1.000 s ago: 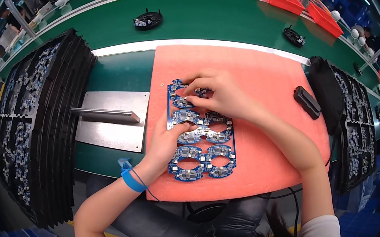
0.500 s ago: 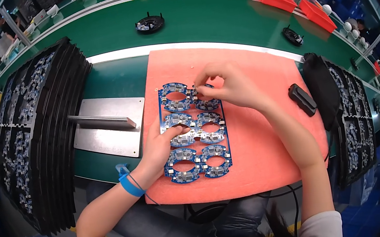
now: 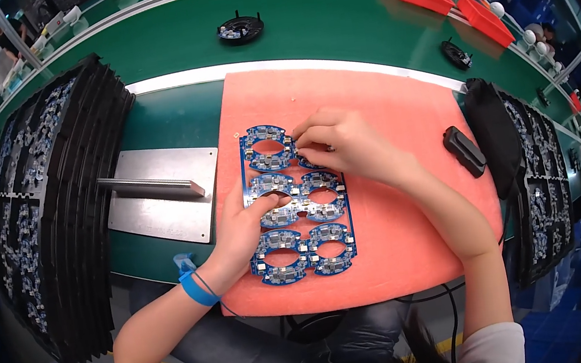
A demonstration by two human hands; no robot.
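Observation:
A blue circuit board panel with several ring-shaped boards lies on a pink foam mat. My left hand grips its left edge at mid-height, the thumb lying over the boards and the other fingers hidden. At the panel's upper right ring my right hand has thumb and fingers pinched together, covering most of that ring. Whatever sits between those fingertips is too small to make out. A blue wrist strap circles my left wrist.
Left stands a metal plate with an upright bar, beside stacked black trays of boards. On the right are a black handheld object, a black cloth and more trays. Round black parts sit on the green belt.
My right hand has lowered slightly over the upper right ring, its fingers now covering more of it. My left hand keeps its place. The round black parts on the belt have shifted right.

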